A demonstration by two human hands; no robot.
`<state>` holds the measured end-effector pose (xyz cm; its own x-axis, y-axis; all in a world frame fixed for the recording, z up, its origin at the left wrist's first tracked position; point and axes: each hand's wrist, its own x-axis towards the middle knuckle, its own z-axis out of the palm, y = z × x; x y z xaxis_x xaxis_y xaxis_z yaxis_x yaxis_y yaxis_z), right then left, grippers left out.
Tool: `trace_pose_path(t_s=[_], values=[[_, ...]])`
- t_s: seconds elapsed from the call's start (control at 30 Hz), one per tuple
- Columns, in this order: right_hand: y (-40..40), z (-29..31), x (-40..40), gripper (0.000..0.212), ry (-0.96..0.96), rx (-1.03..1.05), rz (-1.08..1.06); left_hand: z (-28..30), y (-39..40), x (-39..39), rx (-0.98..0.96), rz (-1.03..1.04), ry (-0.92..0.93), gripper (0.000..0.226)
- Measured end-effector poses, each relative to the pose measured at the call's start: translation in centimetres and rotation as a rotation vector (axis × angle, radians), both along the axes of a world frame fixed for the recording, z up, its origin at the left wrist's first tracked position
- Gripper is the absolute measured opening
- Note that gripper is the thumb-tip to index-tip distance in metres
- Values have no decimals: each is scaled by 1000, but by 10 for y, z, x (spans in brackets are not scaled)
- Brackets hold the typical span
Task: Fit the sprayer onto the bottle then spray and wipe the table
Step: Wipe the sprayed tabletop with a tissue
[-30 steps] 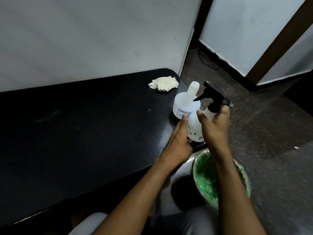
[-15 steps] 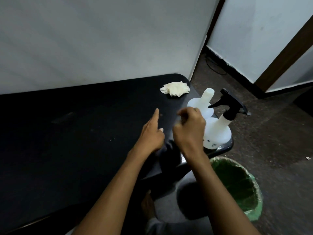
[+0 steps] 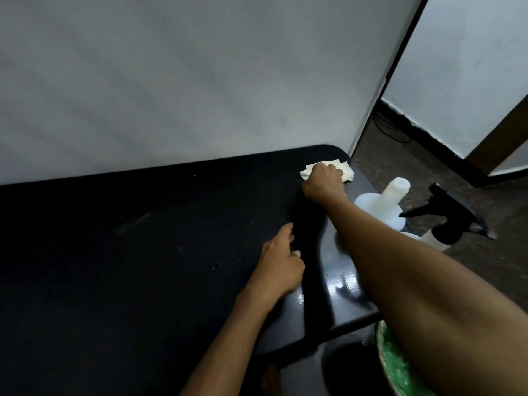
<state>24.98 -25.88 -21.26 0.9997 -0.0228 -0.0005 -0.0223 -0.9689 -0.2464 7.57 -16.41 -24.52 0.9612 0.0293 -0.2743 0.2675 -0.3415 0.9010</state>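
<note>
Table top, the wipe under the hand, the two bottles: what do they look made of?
Table: black, smooth and glossy, with light reflecting near its right edge; possibly polished stone or laminate. Wipe: cream, crumpled and soft, likely tissue or thin cloth, under the right hand. Bottles: translucent white plastic. Sprayer: black moulded plastic.

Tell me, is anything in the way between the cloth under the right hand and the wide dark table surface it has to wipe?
Nothing visible blocks it. The right hand rests on the cloth at the far right corner of the table. The left hand lies nearer the front edge, and both bottles stand off to the right.
</note>
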Motion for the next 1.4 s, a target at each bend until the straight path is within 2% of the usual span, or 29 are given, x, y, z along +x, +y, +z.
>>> trace_pose_path(t_s=[0.1, 0.37, 0.53, 0.63, 0.77, 0.83, 0.9, 1.0, 1.1, 1.2, 1.3, 1.33, 1.4], values=[[-3, 0, -1, 25, -135, 20, -49, 1, 1, -2, -4, 0, -6, 64], [-10, 14, -6, 19, -304, 12, -114, 2, 1, -2, -20, -9, 18, 63], [-4, 40, -16, 22, -507, 179, -199, 6, 3, -3, -39, 0, 8, 60], [1, 59, -35, 24, -571, 390, -266, 12, 5, -2, -49, 96, -42, 51], [0, 73, -73, 20, -442, 728, -194, 23, 13, -5, -146, 323, -131, 35], [-1, 72, -98, 14, -298, 926, -162, 27, 20, -10, -201, 398, -160, 35], [-2, 67, -122, 14, -158, 1005, -108, 31, 27, -17, -294, 439, -140, 38], [-1, 58, -148, 21, -28, 914, -1, 35, 39, -30, -544, 457, -28, 41], [8, 58, -160, 19, -49, 737, 100, 38, 54, -40, -680, 483, 56, 46], [17, 67, -163, 13, -260, 562, 157, 39, 72, -46, -724, 496, 92, 51], [23, 74, -186, 16, -413, 345, 278, 39, 92, -53, -759, 490, 114, 43], [23, 72, -198, 16, -405, 215, 335, 39, 98, -56, -721, 485, 107, 39], [23, 61, -227, 26, -273, -54, 413, 39, 107, -62, -547, 484, 84, 31]])
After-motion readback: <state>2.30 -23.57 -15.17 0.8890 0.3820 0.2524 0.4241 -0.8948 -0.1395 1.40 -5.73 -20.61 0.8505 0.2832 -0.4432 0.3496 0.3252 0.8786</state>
